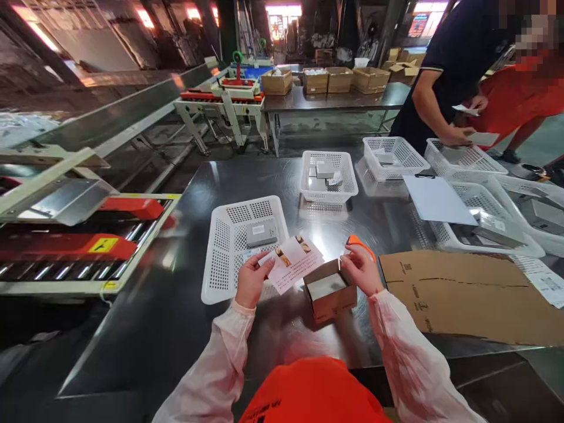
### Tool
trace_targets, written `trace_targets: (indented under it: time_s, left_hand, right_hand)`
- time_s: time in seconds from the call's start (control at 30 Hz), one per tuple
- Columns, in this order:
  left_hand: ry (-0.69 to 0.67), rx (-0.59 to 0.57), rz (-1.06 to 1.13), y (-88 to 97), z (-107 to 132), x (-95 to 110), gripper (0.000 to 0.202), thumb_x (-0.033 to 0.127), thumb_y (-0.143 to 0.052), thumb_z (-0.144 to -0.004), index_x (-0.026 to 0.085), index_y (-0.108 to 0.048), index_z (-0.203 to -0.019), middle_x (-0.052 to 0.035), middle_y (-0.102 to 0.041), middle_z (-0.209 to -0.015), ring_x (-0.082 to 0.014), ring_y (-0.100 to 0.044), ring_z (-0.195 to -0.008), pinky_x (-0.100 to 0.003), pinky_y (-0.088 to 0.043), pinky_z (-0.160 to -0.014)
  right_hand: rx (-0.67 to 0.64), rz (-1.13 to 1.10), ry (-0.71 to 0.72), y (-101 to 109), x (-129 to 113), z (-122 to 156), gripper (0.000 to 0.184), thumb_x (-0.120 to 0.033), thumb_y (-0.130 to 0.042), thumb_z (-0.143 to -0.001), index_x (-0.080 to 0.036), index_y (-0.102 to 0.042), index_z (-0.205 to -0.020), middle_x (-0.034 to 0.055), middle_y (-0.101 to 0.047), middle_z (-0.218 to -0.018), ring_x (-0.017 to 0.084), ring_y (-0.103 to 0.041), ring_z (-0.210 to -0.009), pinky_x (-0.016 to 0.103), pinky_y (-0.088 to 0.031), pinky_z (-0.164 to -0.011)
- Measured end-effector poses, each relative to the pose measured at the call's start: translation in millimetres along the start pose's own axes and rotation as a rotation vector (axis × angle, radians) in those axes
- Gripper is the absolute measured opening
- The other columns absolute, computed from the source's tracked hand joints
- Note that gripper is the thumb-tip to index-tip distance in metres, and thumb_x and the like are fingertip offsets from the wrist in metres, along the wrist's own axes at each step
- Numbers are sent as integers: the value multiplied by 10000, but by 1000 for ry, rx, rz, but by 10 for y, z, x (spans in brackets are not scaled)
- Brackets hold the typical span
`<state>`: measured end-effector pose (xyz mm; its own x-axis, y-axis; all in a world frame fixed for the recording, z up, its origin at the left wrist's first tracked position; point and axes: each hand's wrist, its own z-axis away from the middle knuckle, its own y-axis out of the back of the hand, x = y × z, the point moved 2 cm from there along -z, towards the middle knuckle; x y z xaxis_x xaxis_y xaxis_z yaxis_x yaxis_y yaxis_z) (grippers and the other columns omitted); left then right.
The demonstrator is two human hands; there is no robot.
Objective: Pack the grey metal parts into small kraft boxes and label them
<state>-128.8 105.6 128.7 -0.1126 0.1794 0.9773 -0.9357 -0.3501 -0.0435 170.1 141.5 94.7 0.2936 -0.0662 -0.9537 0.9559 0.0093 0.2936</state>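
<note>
My left hand (251,281) pinches a printed leaflet (294,264) with pictures on it, tilted between the basket and a small box. To its right stands the open brown cardboard box (333,304), with a flat pale item (326,286) inside. My right hand (363,269) has its fingers closed at the box's upper right edge. An orange object (360,244) shows behind those fingers; its kind and whether I hold it are unclear. Beyond my left hand, a white perforated basket (214,258) contains a grey box (261,232) with a label.
Flattened cardboard (467,296) lies at right on the dark metal table (176,335). A clipboard (438,200) rests on a basket there. Another white basket (330,197) stands farther back. A co-worker (445,88) handles papers at upper right. Roller conveyor (79,258) runs at left.
</note>
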Motion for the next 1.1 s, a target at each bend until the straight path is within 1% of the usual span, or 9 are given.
trace_targets:
  time_s: [0.07, 0.13, 0.3, 0.4, 0.53, 0.67, 0.8, 0.9, 1.1]
  left_hand:
    - [-30, 14, 1, -63, -23, 1, 717, 534, -859, -520, 102, -704, -1070, 33, -637, -596, -116, -555, -514, -229, -451, -472]
    - [-25, -50, -62, -192, 25, -116, 625, 487, -837, -563, 101, -717, -1040, 52, -593, -548, -106, -515, -486, -228, -427, -467]
    - [-38, -248, -444, -592, 357, -575, 275, 270, -689, -718, 149, -765, -953, -34, -748, -767, -169, -645, -668, -293, -521, -662]
    - [-96, -312, -685, -719, 530, -713, 280, 219, -636, -799, 157, -757, -1043, -77, -783, -979, -212, -704, -838, -339, -536, -833]
    - [-124, -293, -907, -763, 648, -764, 293, 222, -576, -896, 151, -712, -1146, -94, -765, -1104, -233, -716, -964, -348, -529, -920]
    - [-192, -359, -1129, -890, 795, -811, 280, 244, -526, -955, 158, -657, -1187, -102, -746, -1147, -237, -704, -1041, -332, -525, -929]
    - [-205, -463, -1377, -1079, 938, -843, 282, 272, -443, -1000, 148, -600, -1198, -115, -753, -1032, -247, -727, -940, -319, -546, -791]
    - [-210, -454, -1557, -1150, 963, -780, 314, 322, -393, -1015, 167, -580, -1215, -119, -752, -957, -275, -736, -856, -332, -543, -694]
    - [-257, -487, -1699, -1140, 863, -549, 342, 374, -380, -1019, 192, -640, -1147, -131, -747, -921, -290, -731, -863, -340, -526, -677]
  right_hand:
    - [88, 256, -21, 134, 221, -11, 436, -420, -704, -729, -205, -704, -1108, 90, -748, -1006, 227, -698, -841, 408, -551, -850]
    - [75, 391, -70, 170, 461, 126, 348, -376, -657, -751, -208, -735, -1046, 102, -755, -1026, 253, -700, -887, 419, -549, -860]
    - [189, 344, 23, 54, 859, 813, 472, -463, -417, -910, -160, -705, -1131, 146, -723, -1143, 258, -665, -1060, 430, -528, -954]
    - [302, 318, 71, -20, 998, 1148, 487, -482, -378, -949, -150, -679, -1140, 160, -709, -1143, 249, -652, -1062, 438, -524, -960]
    - [351, 330, 123, -110, 1137, 1402, 417, -425, -366, -982, -156, -632, -1157, 146, -689, -1097, 234, -638, -1019, 431, -536, -911]
    - [339, 422, 233, -168, 1142, 1519, 369, -329, -379, -996, -163, -583, -1254, 143, -636, -1136, 232, -596, -1062, 427, -524, -916]
    - [268, 675, 323, -158, 1005, 1489, 346, -286, -454, -961, -228, -637, -1249, 146, -522, -1314, 280, -520, -1146, 491, -482, -959]
    - [176, 782, 305, -129, 897, 1378, 338, -273, -516, -917, -235, -668, -1216, 139, -429, -1438, 309, -485, -1174, 512, -467, -979]
    - [-4, 763, 152, -117, 703, 1139, 435, -171, -490, -882, -168, -619, -1298, 168, -450, -1416, 284, -515, -1149, 425, -499, -971]
